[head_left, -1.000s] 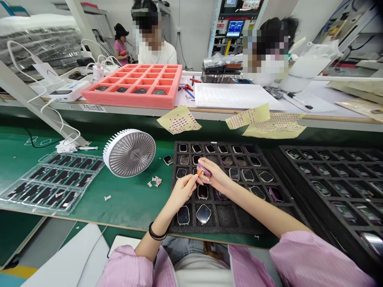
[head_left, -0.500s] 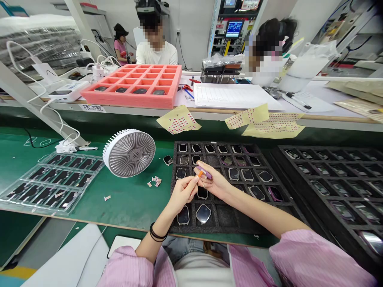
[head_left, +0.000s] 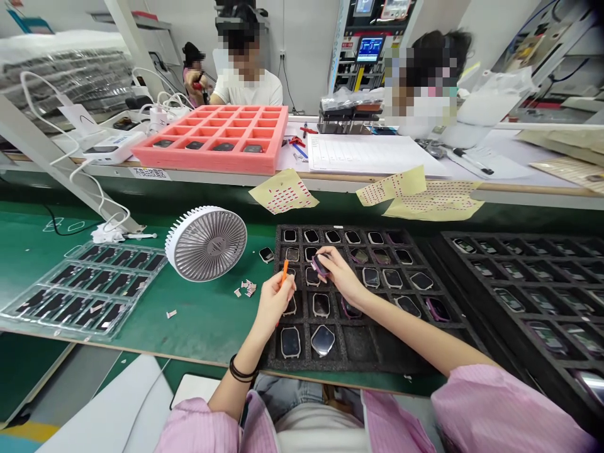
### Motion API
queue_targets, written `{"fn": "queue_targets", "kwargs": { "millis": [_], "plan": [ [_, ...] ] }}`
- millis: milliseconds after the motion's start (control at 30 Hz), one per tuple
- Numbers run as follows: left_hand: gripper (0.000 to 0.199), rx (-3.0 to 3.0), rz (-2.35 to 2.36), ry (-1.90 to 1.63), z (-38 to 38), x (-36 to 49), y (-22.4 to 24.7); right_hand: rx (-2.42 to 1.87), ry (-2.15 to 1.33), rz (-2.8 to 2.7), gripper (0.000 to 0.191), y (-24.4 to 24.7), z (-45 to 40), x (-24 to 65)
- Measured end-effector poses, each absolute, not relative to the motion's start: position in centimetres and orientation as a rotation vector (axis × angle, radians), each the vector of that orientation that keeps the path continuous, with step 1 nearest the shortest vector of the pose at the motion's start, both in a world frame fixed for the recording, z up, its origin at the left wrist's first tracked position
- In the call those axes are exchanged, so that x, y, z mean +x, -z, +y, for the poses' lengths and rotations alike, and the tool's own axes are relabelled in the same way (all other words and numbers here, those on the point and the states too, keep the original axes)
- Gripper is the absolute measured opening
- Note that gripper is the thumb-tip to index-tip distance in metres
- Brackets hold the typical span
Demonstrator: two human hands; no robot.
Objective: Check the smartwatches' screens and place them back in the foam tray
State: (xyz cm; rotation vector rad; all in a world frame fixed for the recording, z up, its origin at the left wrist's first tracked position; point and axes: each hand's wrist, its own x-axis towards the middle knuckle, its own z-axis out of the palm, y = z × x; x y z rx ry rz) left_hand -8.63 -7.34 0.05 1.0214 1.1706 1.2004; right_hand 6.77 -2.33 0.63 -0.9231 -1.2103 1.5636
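My left hand [head_left: 274, 303] pinches a small orange plastic stick [head_left: 284, 272] upright between its fingertips. My right hand [head_left: 340, 275] holds a purple-edged smartwatch case [head_left: 319, 266] just above a black foam tray [head_left: 278, 362], and its underside is partly hidden by my fingers. The tray's pockets hold several watch cases, and a glass-faced one [head_left: 323, 340] lies close below my hands. The two hands stand apart, with a small gap between the orange stick and the purple case.
A white desk fan [head_left: 206, 243] and a clear blister tray [head_left: 89, 289] stand on the green mat at left, with paper scraps [head_left: 248, 288] between. A second black tray [head_left: 519, 296] lies at right. Co-workers sit beyond a pink foam tray [head_left: 212, 139].
My left hand has drawn back left and down from the purple case, and the orange stick now stands upright instead of touching it. My right hand has shifted slightly up and right.
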Motion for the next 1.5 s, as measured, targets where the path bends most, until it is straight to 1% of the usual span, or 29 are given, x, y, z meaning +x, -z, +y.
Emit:
{"fn": "queue_targets", "kwargs": {
  "millis": [233, 300, 367, 433, 567, 633, 733, 867, 933, 1033, 1133, 1233, 1333, 1500],
  "plan": [
    [0.043, 1.146, 1.172, -1.166, -7.0, -8.3, 0.2, -0.852, -1.597, -1.443, 0.029, -0.2, -3.3, 5.3],
    [0.040, 1.189, 1.244, -1.173, -7.2, -9.2, 0.4, -0.897, -1.461, -1.511, 0.027, 0.5, -1.9, 6.1],
    [0.037, 1.302, 1.401, -1.183, -7.7, -11.0, 0.7, -1.032, -1.142, -1.584, 0.023, 1.3, 0.3, 7.9],
    [0.033, 1.473, 1.650, -1.108, -8.3, -13.1, 1.0, -1.231, -0.817, -1.743, 0.019, 2.1, 2.5, 10.1],
    [0.023, 1.616, 2.067, -0.785, -9.3, -16.1, 1.6, -1.333, -0.696, -1.852, 0.014, 3.1, 5.0, 13.1],
    [0.020, 1.585, 2.169, -0.733, -9.5, -16.5, 1.7, -1.355, -0.644, -1.892, 0.015, 3.2, 5.0, 13.0],
    [0.029, 1.558, 2.167, -0.780, -9.5, -15.8, 1.5, -1.358, -0.607, -1.937, 0.019, 3.3, 4.8, 11.3],
    [0.023, 1.613, 1.870, -0.939, -9.1, -14.0, 1.4, -1.339, -0.692, -1.948, 0.036, 3.6, 5.5, 8.4],
    [0.023, 1.589, 1.678, -0.990, -8.7, -13.1, 1.5, -1.309, -0.773, -1.929, 0.039, 3.6, 6.0, 7.4],
    [0.028, 1.488, 1.419, -1.026, -8.1, -12.0, 1.8, -1.216, -0.948, -1.878, 0.036, 3.3, 6.0, 6.7],
    [0.036, 1.371, 1.274, -1.076, -7.6, -11.1, 1.8, -1.114, -1.124, -1.798, 0.030, 2.5, 4.5, 6.3],
    [0.042, 1.274, 1.220, -1.081, -7.3, -10.1, 1.3, -0.971, -1.485, -1.524, 0.034, 1.1, 2.3, 5.7],
    [0.043, 1.220, 1.175, -1.070, -7.2, -9.3, 0.6, -0.851, -1.820, -1.169, 0.039, -0.3, 0.4, 5.1],
    [0.045, 1.192, 1.148, -1.075, -7.1, -9.3, -0.4, -0.819, -1.870, -1.092, 0.034, -1.3, -0.8, 4.3]
  ]
}}
